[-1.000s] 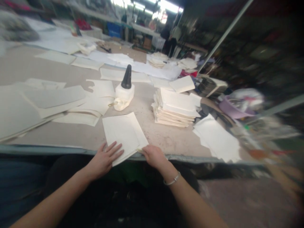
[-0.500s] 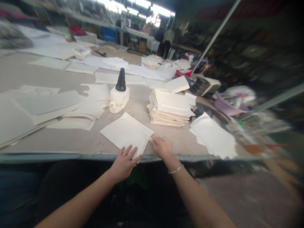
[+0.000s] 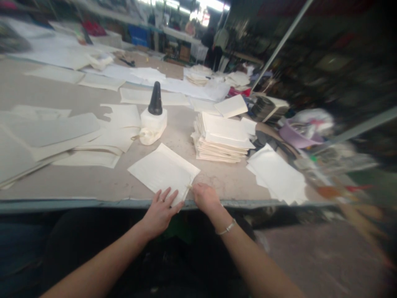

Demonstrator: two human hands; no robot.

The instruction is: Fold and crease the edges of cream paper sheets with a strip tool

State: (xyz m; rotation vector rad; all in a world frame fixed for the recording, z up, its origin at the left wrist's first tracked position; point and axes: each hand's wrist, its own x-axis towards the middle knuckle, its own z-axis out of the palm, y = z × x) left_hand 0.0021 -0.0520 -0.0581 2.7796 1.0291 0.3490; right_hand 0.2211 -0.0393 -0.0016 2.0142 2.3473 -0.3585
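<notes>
A cream-white sheet [image 3: 163, 170] lies at a slant near the table's front edge. Its right margin looks like a folded or layered strip. My left hand [image 3: 161, 211] rests flat on the sheet's near corner, fingers spread. At the right edge, my right hand [image 3: 206, 198] is closed in a pinch on a small pale strip-like tool [image 3: 189, 187], whose tip touches the sheet's margin; its exact kind is hard to make out. Beyond the sheet stands a white plastic bottle [image 3: 154, 123] with a black cone-shaped top [image 3: 156, 99].
A stack of cream pieces [image 3: 221, 138] sits right of the bottle. White sheets [image 3: 277, 174] lie at the right front edge, with a purple basin [image 3: 296, 134] behind. Large pale sheets [image 3: 58, 132] overlap on the left. Other people [image 3: 219, 43] are far back.
My right hand has slid toward me and slightly left along the sheet's right edge with the pale tool. My left hand stays on the sheet. The view has shifted a little.
</notes>
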